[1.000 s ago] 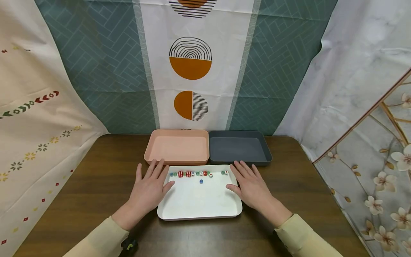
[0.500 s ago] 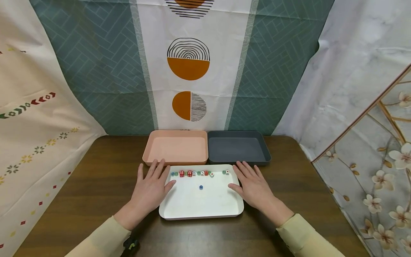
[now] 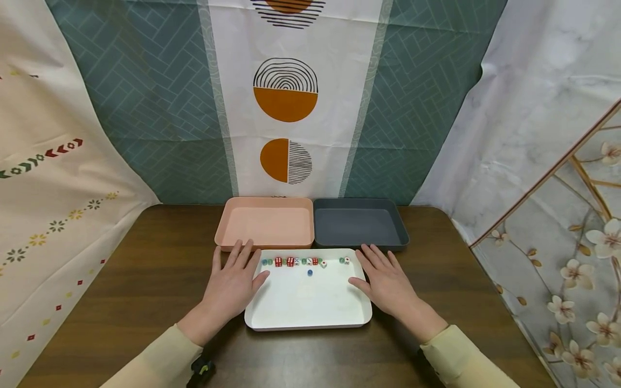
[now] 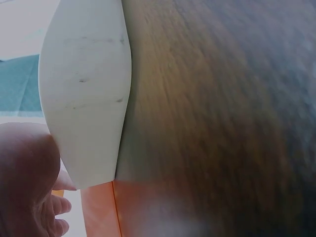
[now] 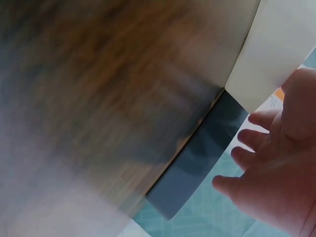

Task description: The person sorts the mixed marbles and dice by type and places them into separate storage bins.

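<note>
Both hands rest at the sides of a shallow white tray (image 3: 308,307). My left hand (image 3: 232,285) lies along its left edge, fingers spread and thumb over the rim; the right hand (image 3: 385,283) mirrors it on the right. Along the tray's far side lies a row of small pieces: red dice (image 3: 290,262), white dice (image 3: 323,264) and greenish beads (image 3: 270,262). One round blue bead (image 3: 310,273) sits apart, nearer the middle. In the left wrist view the tray's outer wall (image 4: 86,89) is beside my thumb. The right wrist view shows spread fingers (image 5: 244,158) by the tray's corner.
Behind the white tray, a pink tray (image 3: 264,245) and a dark grey tray (image 3: 361,246) stand side by side on the brown wooden table (image 3: 145,275). Patterned cloth (image 3: 291,161) hangs at the back and both sides. A dark object (image 3: 201,371) shows by the left sleeve.
The white tray and both hands have shifted slightly right. The blue bead rolled toward the near side, then back toward the far row.
</note>
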The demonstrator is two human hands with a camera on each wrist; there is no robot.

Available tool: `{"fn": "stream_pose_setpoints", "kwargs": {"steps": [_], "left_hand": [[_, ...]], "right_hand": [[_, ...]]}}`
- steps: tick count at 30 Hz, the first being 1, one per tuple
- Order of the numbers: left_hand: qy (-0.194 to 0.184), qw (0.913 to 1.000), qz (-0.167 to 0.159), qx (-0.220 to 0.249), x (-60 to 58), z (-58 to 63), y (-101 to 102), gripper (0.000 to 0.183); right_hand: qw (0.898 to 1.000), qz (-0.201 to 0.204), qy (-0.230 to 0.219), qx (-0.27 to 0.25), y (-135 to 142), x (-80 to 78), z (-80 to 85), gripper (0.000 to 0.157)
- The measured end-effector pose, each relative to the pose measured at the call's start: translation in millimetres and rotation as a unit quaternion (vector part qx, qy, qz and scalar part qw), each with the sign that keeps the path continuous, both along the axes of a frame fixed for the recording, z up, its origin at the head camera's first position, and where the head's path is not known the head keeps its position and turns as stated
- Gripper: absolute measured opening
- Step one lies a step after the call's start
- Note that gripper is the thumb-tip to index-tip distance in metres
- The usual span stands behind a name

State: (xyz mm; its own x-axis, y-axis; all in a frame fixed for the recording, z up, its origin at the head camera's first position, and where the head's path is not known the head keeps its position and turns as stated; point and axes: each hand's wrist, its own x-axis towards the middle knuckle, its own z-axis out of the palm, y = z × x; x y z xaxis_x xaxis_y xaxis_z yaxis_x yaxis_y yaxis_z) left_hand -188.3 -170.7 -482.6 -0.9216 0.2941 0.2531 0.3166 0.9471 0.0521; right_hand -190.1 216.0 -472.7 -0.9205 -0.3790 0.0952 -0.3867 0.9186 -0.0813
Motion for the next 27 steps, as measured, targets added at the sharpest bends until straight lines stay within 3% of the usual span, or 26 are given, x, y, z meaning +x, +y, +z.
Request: {"fn": "stream_pose_setpoints", "kwargs": {"steps": [20, 27], "left_hand": [[0.005, 0.9999, -0.002, 0.011, -4.9, -4.6, 6.3, 0.069], [0.003, 0.9997, -0.004, 0.024, -5.6, -0.7, 5.6, 0.068]], "right_hand": [[1.000, 0.002, 0.000, -0.021, 9.2, -1.6, -1.9, 0.080], [1.000, 0.003, -0.007, -0.024, 8.3, -1.7, 0.0, 0.080]]}}
